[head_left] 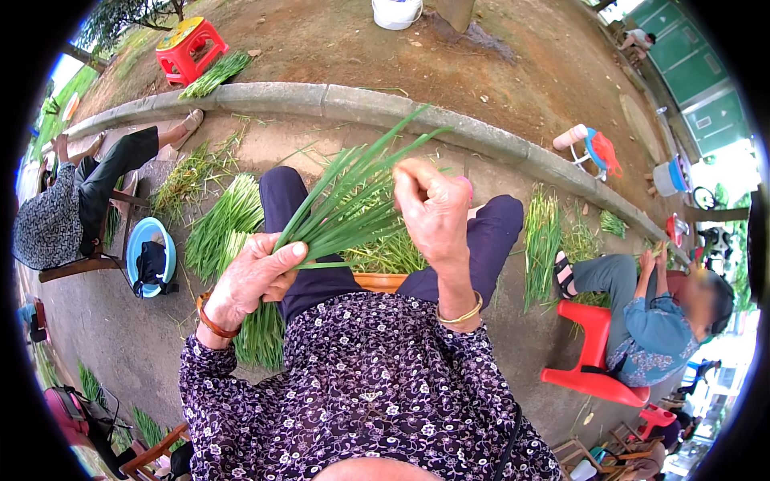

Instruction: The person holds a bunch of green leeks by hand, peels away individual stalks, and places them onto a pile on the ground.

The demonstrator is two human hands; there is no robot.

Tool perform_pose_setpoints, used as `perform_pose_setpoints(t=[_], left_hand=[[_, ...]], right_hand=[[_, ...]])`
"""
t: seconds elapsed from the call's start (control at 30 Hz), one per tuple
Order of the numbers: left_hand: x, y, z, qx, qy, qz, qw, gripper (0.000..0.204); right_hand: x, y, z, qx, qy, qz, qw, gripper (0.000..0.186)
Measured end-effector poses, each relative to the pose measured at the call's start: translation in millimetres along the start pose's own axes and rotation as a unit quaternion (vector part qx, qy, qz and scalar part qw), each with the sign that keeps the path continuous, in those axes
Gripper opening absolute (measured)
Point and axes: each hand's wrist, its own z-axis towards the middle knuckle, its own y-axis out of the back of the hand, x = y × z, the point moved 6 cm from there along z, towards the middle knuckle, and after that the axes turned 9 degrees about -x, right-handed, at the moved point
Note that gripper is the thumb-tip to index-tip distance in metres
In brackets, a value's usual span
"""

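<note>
My left hand (255, 276) is wrapped round the lower ends of a bunch of green chives (341, 196), thumb on top. The long leaves fan out over my lap, up and to the right. Beside the fanned leaves, my right hand (433, 210) is raised with its fingers curled in a pinch; anything between them is hidden. A thick pile of chives (228, 220) lies on the ground by my left leg, and another bundle (261, 337) is below it. Loose yellowish-green trimmings (385, 252) lie between my knees.
A concrete kerb (321, 102) runs ahead of me. On the left are a blue basin (160, 232) holding a black bag and a seated person (56, 220). More chives (542, 248) lie on the right, near a co-worker (662, 329) on a red chair (593, 337). A red stool (192, 56) stands beyond the kerb.
</note>
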Motion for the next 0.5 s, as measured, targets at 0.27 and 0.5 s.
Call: perform_pose_setpoints(t=[0.27, 0.5], left_hand=[[1, 14, 1, -0.015, -0.023, -0.021, 0.999, 0.023], [-3, 10, 0, 0.0, -0.023, -0.013, 1.0, 0.023]], right_hand=[[-19, 44, 14, -0.135, -0.169, 0.18, 0.96, 0.01], [8, 29, 7, 0.032, -0.216, 0.391, 0.894, 0.015]])
